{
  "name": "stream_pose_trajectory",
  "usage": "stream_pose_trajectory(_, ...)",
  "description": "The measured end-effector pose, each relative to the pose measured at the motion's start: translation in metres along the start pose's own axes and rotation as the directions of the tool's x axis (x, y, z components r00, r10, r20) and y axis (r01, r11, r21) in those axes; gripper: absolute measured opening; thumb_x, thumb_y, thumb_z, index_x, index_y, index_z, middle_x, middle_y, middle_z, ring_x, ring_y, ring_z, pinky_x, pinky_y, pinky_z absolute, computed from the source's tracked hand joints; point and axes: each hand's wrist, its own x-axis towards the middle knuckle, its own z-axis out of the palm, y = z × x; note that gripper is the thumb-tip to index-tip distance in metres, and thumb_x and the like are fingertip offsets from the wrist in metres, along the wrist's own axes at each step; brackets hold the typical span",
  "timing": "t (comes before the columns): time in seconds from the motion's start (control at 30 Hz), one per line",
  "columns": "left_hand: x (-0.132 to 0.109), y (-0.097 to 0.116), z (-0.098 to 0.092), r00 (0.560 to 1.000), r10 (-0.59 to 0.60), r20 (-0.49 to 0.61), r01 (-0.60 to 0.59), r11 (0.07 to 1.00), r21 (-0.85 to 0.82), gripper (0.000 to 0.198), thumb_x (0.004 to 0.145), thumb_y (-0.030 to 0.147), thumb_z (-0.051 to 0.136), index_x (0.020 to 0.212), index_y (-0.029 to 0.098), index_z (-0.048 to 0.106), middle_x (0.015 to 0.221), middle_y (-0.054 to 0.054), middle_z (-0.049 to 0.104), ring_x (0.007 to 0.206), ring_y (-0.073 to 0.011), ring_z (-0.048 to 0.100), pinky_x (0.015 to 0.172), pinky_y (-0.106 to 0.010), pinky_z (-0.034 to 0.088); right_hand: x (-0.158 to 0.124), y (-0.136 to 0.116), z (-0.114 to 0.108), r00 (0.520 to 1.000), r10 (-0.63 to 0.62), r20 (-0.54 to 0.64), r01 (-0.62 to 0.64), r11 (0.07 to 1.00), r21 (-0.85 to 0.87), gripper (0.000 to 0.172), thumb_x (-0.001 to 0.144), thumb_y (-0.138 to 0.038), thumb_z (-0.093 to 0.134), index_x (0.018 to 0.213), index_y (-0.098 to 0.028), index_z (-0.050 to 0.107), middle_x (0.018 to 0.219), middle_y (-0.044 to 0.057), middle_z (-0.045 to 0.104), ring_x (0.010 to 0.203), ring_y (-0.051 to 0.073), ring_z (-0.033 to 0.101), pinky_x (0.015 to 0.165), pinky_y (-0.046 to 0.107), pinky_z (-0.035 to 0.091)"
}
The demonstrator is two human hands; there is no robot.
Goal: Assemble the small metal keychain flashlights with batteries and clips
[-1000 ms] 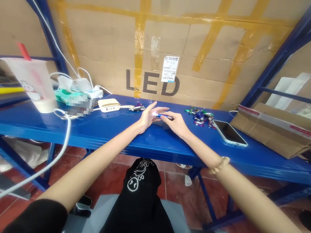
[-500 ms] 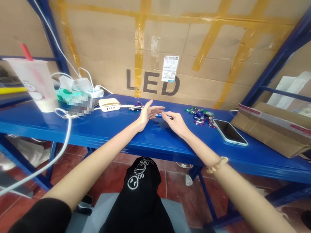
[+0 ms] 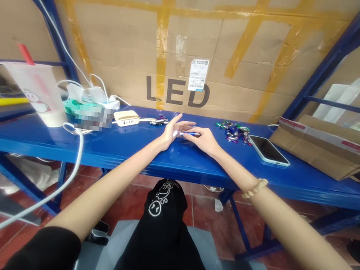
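Conceivably, the right hand (image 3: 208,142), pinching an apparent flashlight (image 3: 195,134) beside the spread left hand (image 3: 169,134), could slacken and drop it.

White-printed black clothing (image 3: 158,239) is worn with a pale beaded bracelet (image 3: 255,189).
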Motion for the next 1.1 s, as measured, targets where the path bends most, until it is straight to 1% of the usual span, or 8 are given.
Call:
stream_pose_trajectory(0.17,0.0023,-0.0022,-0.0006,1.000,-0.008,-0.003,0.008,1.000,0.004,0.058,0.085,0.053,0.026,0.095,0.016,0.069,0.110,-0.009,0.068,0.113,-0.0269,0.054,0.099,-0.041,0.037,0.0002,0.0004,-0.0003,1.000,0.022,0.020,-0.023,1.000,0.018,0.029,0.074,-0.038,0.065,0.094,-0.019,0.072,0.097,0.006,0.071,0.085,0.020,0.066,0.077,0.036,0.052)
stream_pose_trajectory(0.23,0.0022,-0.0012,-0.0004,0.997,-0.030,-0.065,0.031,0.999,0.022,0.059,0.085,0.054,0.024,0.095,0.016,0.069,0.108,-0.009,0.069,0.112,-0.0269,0.055,0.098,-0.041,0.036,0.0013,0.0019,-0.0004,0.999,0.000,0.041,0.000,1.000,0.012,0.028,0.076,-0.038,0.063,0.095,-0.018,0.072,0.098,0.007,0.071,0.088,0.020,0.065,0.079,0.035,0.051)
stream_pose_trajectory(0.33,0.0014,0.0011,0.0002,0.979,-0.031,-0.204,0.038,0.999,0.032,0.062,0.086,0.053,0.020,0.097,0.014,0.068,0.104,-0.010,0.069,0.106,-0.0259,0.058,0.097,-0.039,0.038,0.0029,0.0040,-0.0009,0.996,-0.031,0.085,0.035,0.998,-0.051,0.027,0.080,-0.038,0.058,0.094,-0.019,0.072,0.098,0.006,0.071,0.089,0.020,0.064,0.081,0.035,0.049)
stream_pose_trajectory(0.4,0.0011,0.0021,0.0008,0.970,-0.013,-0.242,0.019,1.000,0.023,0.064,0.086,0.052,0.018,0.098,0.014,0.067,0.102,-0.011,0.070,0.103,-0.0254,0.060,0.094,-0.038,0.040,0.0035,0.0046,-0.0015,0.994,-0.028,0.107,0.037,0.996,-0.085,0.028,0.082,-0.038,0.054,0.093,-0.019,0.072,0.097,0.005,0.071,0.088,0.019,0.064,0.081,0.035,0.048)
stream_pose_trajectory(0.53,0.0017,0.0016,0.0016,0.980,-0.018,-0.197,0.028,0.999,0.047,0.061,0.086,0.051,0.020,0.094,0.015,0.069,0.099,-0.010,0.071,0.104,-0.0262,0.059,0.094,-0.039,0.040,0.0036,0.0039,-0.0022,0.993,-0.021,0.120,0.029,0.997,-0.069,0.030,0.081,-0.040,0.054,0.093,-0.018,0.071,0.099,0.005,0.071,0.089,0.019,0.063,0.082,0.035,0.047)
stream_pose_trajectory(0.73,0.0048,-0.0011,0.0005,0.961,-0.025,-0.277,0.043,0.997,0.057,0.062,0.087,0.049,0.017,0.090,0.015,0.069,0.093,-0.010,0.071,0.101,-0.0259,0.060,0.093,-0.040,0.040,0.0029,0.0011,-0.0022,0.995,0.005,0.101,0.004,0.996,-0.084,0.029,0.080,-0.040,0.055,0.089,-0.018,0.072,0.094,0.006,0.071,0.084,0.019,0.064,0.080,0.035,0.047)
stream_pose_trajectory(0.93,0.0040,-0.0038,0.0021,0.959,-0.014,-0.282,0.030,0.998,0.051,0.058,0.086,0.048,0.022,0.089,0.013,0.068,0.088,-0.010,0.071,0.094,-0.0238,0.062,0.092,-0.036,0.042,0.0022,0.0002,-0.0030,0.993,-0.009,0.119,0.015,0.999,-0.050,0.030,0.080,-0.039,0.056,0.092,-0.017,0.072,0.098,0.007,0.071,0.090,0.021,0.063,0.084,0.037,0.046)
stream_pose_trajectory(1.1,0.0038,-0.0051,0.0018,0.958,-0.016,-0.285,0.036,0.997,0.062,0.061,0.085,0.051,0.021,0.089,0.013,0.069,0.089,-0.010,0.071,0.096,-0.0247,0.061,0.091,-0.037,0.043,0.0023,0.0018,-0.0024,0.992,0.004,0.126,-0.001,1.000,-0.019,0.032,0.081,-0.041,0.055,0.095,-0.016,0.071,0.101,0.007,0.070,0.094,0.022,0.063,0.085,0.038,0.046)
